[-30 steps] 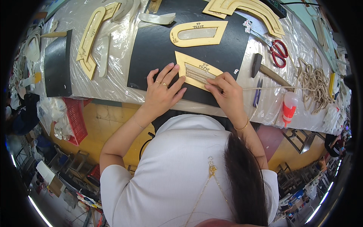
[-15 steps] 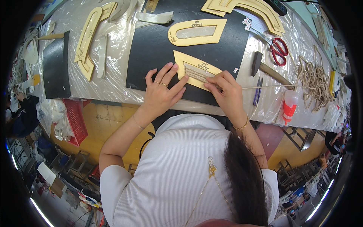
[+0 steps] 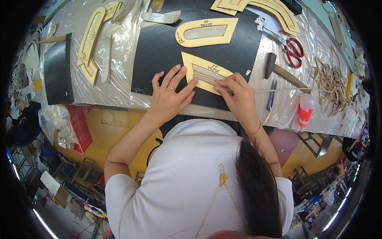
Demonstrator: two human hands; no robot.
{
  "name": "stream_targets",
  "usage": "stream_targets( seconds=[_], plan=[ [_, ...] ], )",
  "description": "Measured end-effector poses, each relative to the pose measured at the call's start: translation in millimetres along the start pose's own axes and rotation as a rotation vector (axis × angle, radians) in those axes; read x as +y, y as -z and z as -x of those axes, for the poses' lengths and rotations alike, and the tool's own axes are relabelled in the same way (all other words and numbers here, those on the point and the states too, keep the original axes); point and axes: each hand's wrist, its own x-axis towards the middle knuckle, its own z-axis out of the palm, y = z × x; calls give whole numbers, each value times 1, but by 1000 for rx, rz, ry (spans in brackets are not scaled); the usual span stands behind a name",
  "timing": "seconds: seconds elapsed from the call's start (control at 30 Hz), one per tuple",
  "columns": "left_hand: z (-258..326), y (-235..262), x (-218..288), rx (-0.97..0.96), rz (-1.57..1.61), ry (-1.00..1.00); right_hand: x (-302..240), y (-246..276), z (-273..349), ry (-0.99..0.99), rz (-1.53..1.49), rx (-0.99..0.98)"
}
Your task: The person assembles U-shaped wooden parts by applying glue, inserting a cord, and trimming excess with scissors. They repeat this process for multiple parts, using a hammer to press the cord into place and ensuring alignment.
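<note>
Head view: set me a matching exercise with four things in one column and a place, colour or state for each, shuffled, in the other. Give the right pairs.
Column one
1. Left hand
2. Right hand
3. Cord heap
4. Scissors

Column two
A. Red-handled
B. Fingers pinching a cord at the yellow frame
C. Fingers spread, at the left end of the yellow frame
D. Lying in loose, tangled loops

Right pairs: 1-C, 2-B, 3-D, 4-A
</note>
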Motion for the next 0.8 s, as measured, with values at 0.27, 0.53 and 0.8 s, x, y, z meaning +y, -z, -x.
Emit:
stream_targets(
  seconds=[0.27,0.53,0.8],
  plan=[
    [0,0,0,9,1,0,1,-1,0,1,-2,0],
    [0,-5,-1,35,31,29,-7,20,-4,-15,-90,8],
    [0,-1,-1,21,32,14,-6,34,-8,-331,-622,-162]
  ],
)
